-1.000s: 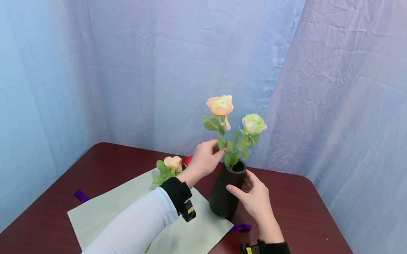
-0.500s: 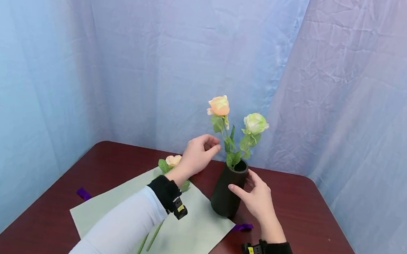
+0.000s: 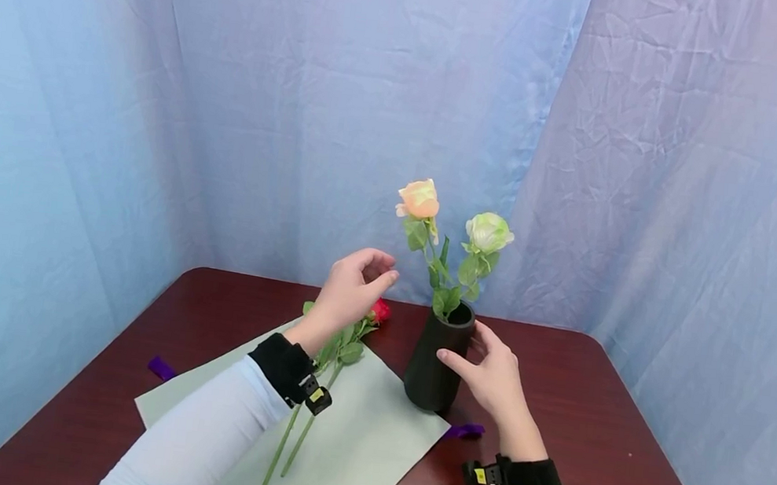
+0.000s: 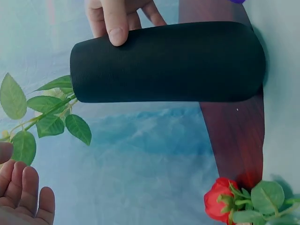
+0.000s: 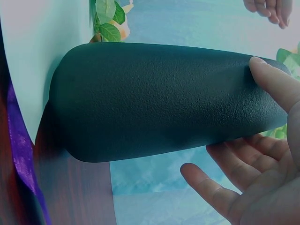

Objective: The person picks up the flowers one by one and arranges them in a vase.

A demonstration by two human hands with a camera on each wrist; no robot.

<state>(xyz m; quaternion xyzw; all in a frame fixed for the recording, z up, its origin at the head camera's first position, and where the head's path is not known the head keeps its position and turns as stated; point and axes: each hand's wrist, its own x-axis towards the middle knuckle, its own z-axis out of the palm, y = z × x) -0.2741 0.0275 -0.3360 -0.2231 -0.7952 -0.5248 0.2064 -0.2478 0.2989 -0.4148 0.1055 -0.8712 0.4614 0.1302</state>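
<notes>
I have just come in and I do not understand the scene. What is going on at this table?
A person's right hand holds a dark vase. In it stand a peach rose and a green rose. The left hand hangs in the air near the peach rose, holding nothing. A red rose and another stem lie across the pale paper.

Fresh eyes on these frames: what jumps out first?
The dark vase right of centre, held by the right hand, with a peach rose and a pale green rose rising from its mouth. Then the red rose left of the vase, its stem on pale green paper. The left hand hovers left of the peach rose, holding nothing.
</notes>
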